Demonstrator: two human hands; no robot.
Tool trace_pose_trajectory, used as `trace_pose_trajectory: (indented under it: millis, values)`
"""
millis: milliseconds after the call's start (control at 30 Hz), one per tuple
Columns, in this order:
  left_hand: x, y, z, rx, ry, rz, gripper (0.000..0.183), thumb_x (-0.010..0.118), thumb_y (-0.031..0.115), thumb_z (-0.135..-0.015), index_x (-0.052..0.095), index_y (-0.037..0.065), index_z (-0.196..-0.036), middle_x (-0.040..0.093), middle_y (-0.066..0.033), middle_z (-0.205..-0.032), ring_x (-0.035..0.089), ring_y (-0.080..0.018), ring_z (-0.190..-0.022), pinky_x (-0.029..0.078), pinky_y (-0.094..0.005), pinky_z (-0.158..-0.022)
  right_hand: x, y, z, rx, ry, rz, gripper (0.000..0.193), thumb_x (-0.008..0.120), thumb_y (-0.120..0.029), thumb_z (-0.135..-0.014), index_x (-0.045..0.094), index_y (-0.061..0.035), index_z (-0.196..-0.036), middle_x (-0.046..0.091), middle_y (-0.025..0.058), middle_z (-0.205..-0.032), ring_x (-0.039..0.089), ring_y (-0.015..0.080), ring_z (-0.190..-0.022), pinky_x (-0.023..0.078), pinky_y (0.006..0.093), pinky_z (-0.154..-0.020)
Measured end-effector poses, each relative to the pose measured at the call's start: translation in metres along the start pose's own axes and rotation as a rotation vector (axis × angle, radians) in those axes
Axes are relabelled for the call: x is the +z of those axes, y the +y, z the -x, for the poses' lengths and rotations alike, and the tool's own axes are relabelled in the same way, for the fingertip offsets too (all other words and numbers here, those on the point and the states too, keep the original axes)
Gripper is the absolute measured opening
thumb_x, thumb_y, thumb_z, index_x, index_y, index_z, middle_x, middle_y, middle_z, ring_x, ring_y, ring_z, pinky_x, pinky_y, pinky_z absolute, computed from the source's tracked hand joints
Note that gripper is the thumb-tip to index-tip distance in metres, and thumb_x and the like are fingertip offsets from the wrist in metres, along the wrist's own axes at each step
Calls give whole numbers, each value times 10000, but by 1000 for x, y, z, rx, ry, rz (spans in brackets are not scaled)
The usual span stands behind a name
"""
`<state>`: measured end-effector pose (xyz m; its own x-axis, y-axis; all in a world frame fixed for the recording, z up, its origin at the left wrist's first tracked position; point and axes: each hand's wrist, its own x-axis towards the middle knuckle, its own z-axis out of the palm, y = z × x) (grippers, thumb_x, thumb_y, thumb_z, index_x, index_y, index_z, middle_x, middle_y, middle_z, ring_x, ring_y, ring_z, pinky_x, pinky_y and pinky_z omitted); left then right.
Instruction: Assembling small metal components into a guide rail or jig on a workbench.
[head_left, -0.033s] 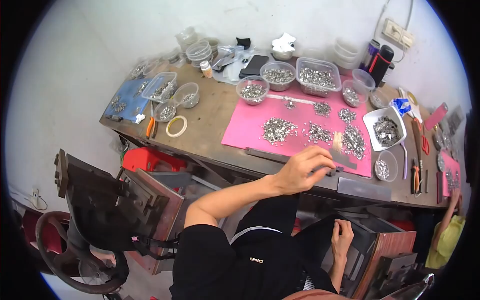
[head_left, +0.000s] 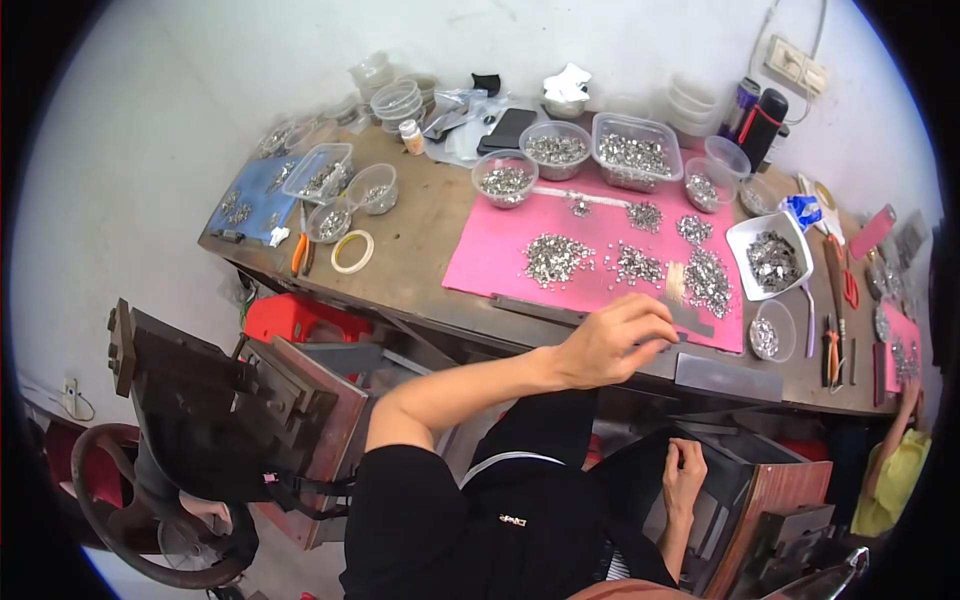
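Note:
My left hand [head_left: 617, 342] hovers over the front edge of the bench, fingers loosely bent, thumb apart from them. Nothing shows between them. Just beyond it lies a flat grey metal strip [head_left: 690, 318] on a pink mat [head_left: 480, 250]. Small shiny metal pieces form several heaps on the mat, among them a large heap [head_left: 557, 260], a middle heap [head_left: 638, 265] and a right heap [head_left: 708, 285]. Low beside my lap, my right hand [head_left: 685, 475] has its fingers curled in; whatever they may hold is hidden.
Clear tubs [head_left: 640, 160] of metal pieces line the mat's back. A white square tray [head_left: 740, 245] and a small round tub [head_left: 768, 335] stand right, near pliers [head_left: 831, 350]. Tape [head_left: 352, 252] and a blue mat [head_left: 250, 200] lie left. Another person's arm [head_left: 895, 430] reaches in at far right.
My left hand has shifted slightly to the right, and the gap between its thumb and fingers looks a little wider. My right hand and the heaps look the same.

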<state>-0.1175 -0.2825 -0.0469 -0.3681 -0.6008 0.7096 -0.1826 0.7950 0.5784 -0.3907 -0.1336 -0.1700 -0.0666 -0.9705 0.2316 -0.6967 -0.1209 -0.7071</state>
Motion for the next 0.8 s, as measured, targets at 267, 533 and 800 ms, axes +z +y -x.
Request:
trace_pose_trajectory:
  millis: [267, 533, 800]
  values:
    - [78, -10, -1, 367, -238, 197, 124, 698, 88, -844, 659, 75, -961, 615, -79, -1034, 602, -277, -938, 474, -403, -854, 37, -10, 1, -72, -82, -30, 87, 634, -17, -917, 691, 23, -969, 667, 170, -887, 683, 303, -787, 528, 364, -716]
    - [46, -42, 30, -12, 84, -3, 211, 701, 42, -820, 683, 87, -1025, 660, -94, -1070, 609, -324, -1042, 443, -462, -958, 33, -41, -50, -306, -328, -70, 88, 696, -39, -877, 676, -2, -954, 629, 162, -854, 628, 350, -783, 520, 432, -690]
    - [-54, -134, 43, -386, -92, -709, 446, 528, 322, -1032, 558, 138, -1438, 496, -38, -1535, 286, -473, -1467, 69, -746, -1151, 7, -92, -182, -352, -244, -193, 109, 651, -78, -937, 693, 14, -977, 686, 130, -876, 666, 262, -767, 512, 353, -683]
